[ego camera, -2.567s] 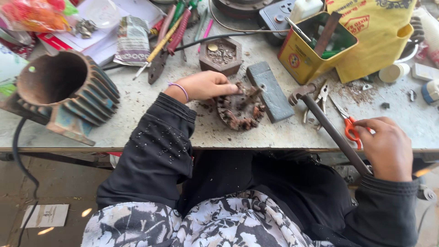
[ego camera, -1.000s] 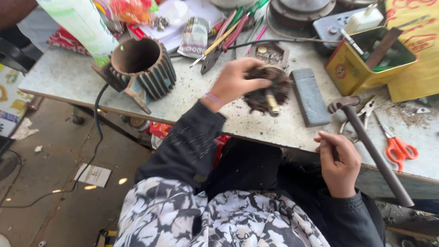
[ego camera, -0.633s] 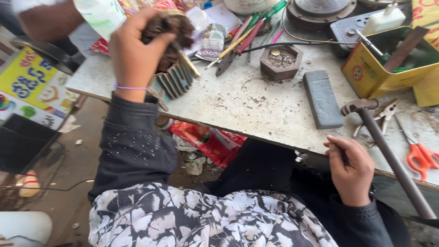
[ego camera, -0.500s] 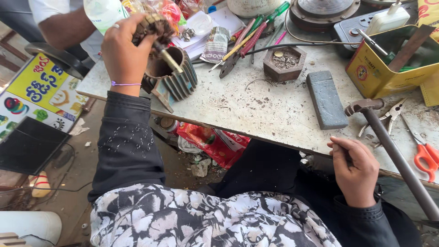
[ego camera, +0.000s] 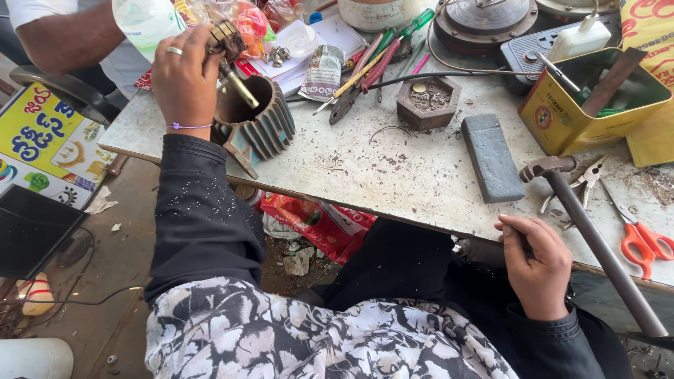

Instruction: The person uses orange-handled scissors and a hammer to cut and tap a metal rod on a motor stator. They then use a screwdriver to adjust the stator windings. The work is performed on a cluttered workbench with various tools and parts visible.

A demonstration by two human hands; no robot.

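One rotor point(ego camera: 226, 43) within left fingers point(ego camera: 191, 43)

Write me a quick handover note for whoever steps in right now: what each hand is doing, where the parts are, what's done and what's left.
Left hand: raised at the table's far left end, gripping a dirty wound motor part with a shaft above the open finned motor housing.
Right hand: empty, loosely curled, resting at the near edge of the table, beside the hammer.
Nearby: grey sharpening stone, orange scissors, pliers and screwdrivers, yellow tin. Another person's arm is at the far left.
Done: the wound part is lifted clear of the table.
Left: it is not yet inside the housing.
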